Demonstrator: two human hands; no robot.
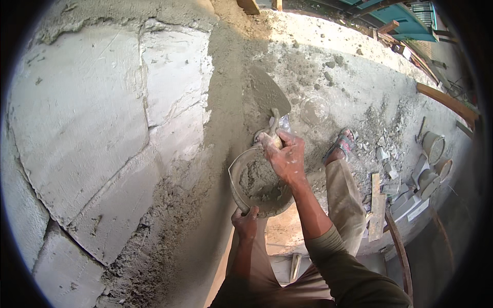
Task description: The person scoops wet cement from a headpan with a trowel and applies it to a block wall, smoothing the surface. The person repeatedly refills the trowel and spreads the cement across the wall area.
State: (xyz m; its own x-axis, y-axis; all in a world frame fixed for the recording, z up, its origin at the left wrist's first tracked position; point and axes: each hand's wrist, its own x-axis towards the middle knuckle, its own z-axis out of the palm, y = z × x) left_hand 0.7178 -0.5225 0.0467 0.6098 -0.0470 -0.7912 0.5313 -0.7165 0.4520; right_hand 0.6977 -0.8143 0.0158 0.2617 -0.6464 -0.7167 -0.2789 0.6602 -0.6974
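While the left grip clasps a round bucket, the right grip holds a broad-bladed, grey-smeared trowel.

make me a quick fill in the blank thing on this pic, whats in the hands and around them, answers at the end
1. The left hand holds a ____ with grey mortar inside.
2. The right hand grips the handle of a ____.
3. The large pale blocks are on the ____ side of the picture.
4. The foot in view wears a ____.

Missing words: bucket; trowel; left; sandal
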